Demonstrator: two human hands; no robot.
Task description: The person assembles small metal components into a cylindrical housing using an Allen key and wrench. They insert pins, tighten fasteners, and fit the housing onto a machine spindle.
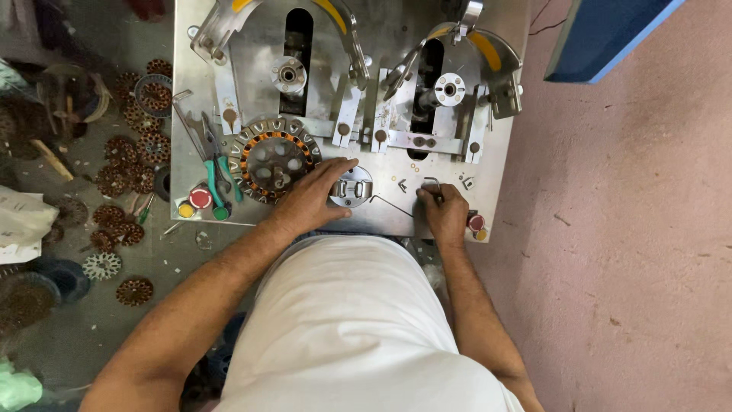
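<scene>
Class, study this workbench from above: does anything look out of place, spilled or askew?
Yes. Many wound stator rings lie scattered on the floor left of the metal table, not stacked. On the table, small metal bits lie loose between the left hand and the right hand.

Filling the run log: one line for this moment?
left hand: on round metal fixture | right hand: pinching wire | wound stator: on machine plate

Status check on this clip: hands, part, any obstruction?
Left hand resting on round metal fixture. Right hand pinching wire. Nothing blocking.
</scene>
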